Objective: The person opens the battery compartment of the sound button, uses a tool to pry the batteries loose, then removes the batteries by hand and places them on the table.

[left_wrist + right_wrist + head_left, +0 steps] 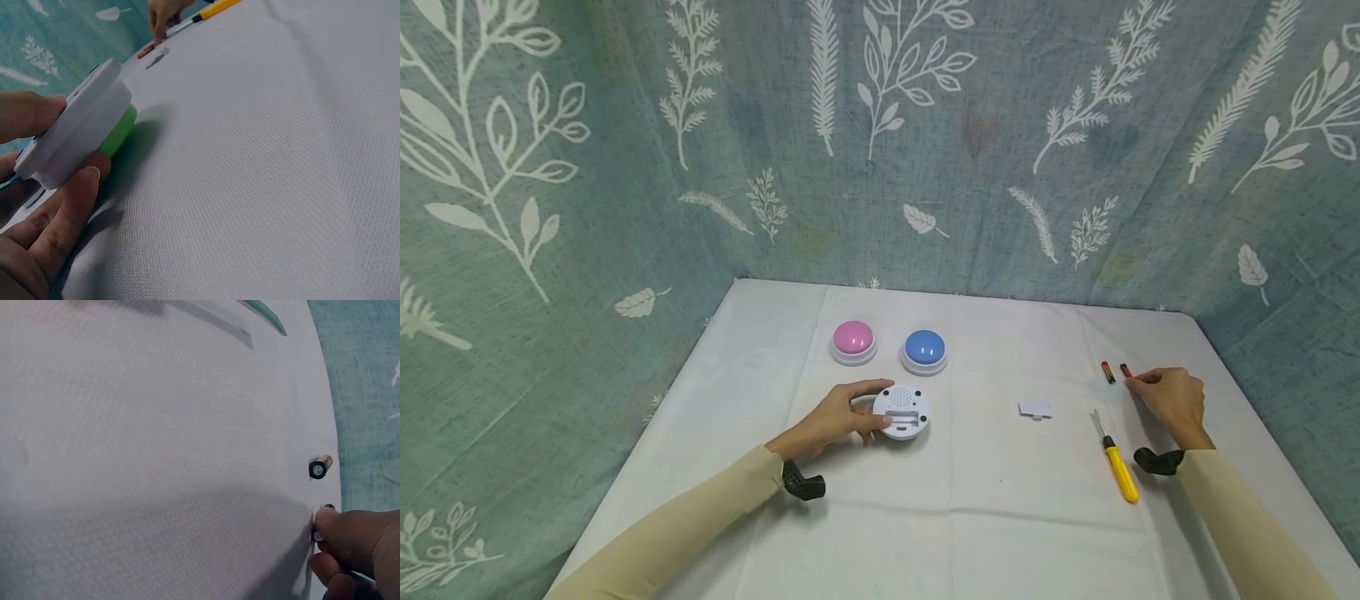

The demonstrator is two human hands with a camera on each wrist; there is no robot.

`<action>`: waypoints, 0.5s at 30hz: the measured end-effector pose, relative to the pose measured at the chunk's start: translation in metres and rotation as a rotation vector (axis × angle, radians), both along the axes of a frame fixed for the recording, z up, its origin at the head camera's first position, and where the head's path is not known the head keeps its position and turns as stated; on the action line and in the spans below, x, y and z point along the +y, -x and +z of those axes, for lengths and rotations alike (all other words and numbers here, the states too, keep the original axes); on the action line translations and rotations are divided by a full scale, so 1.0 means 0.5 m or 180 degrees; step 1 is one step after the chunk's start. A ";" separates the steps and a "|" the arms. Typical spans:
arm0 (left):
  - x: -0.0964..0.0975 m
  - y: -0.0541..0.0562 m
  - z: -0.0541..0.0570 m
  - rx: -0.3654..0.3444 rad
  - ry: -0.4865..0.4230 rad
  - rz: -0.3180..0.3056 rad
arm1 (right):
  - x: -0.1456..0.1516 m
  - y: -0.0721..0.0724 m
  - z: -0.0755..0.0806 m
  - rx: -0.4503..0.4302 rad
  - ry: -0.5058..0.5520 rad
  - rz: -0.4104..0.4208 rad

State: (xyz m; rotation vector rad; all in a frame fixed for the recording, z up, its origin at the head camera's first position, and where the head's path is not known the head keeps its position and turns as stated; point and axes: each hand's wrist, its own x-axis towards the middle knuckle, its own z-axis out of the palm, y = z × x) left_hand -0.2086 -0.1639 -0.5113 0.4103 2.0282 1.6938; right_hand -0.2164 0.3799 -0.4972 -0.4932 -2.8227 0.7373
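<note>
My left hand [833,418] grips a round white push-button buzzer [901,402] by its edge, thumb on the underside. That underside faces up, with a speaker grille and an uncovered battery compartment. Its green dome [121,132] points down toward the cloth in the left wrist view. Far to the right, my right hand [1171,402] pinches a small battery [1125,370] between thumb and fingers, close over the table. In the right wrist view the thumb hides much of this battery. A second battery [319,468] lies just beside those fingers.
A pink-domed buzzer [853,339] and a blue-domed one [924,350] stand behind the left hand. Between the hands lie a small white battery cover [1035,409] and a yellow-handled screwdriver [1120,471]. A leaf-patterned curtain [925,192] borders the white-covered table [1000,533].
</note>
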 end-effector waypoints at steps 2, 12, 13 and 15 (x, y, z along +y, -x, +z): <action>-0.001 0.000 -0.001 0.0003 0.0005 -0.0010 | -0.001 -0.001 0.001 -0.0019 0.0026 0.0000; -0.001 0.001 0.001 0.0017 0.0016 -0.0064 | -0.019 -0.014 0.016 0.0304 -0.0014 0.0211; -0.001 0.001 0.001 0.0017 0.0018 -0.0069 | -0.025 -0.015 0.020 0.0355 -0.0018 0.0226; -0.002 0.001 0.001 0.0009 0.0015 -0.0076 | -0.039 -0.017 0.027 0.0466 -0.0025 0.0270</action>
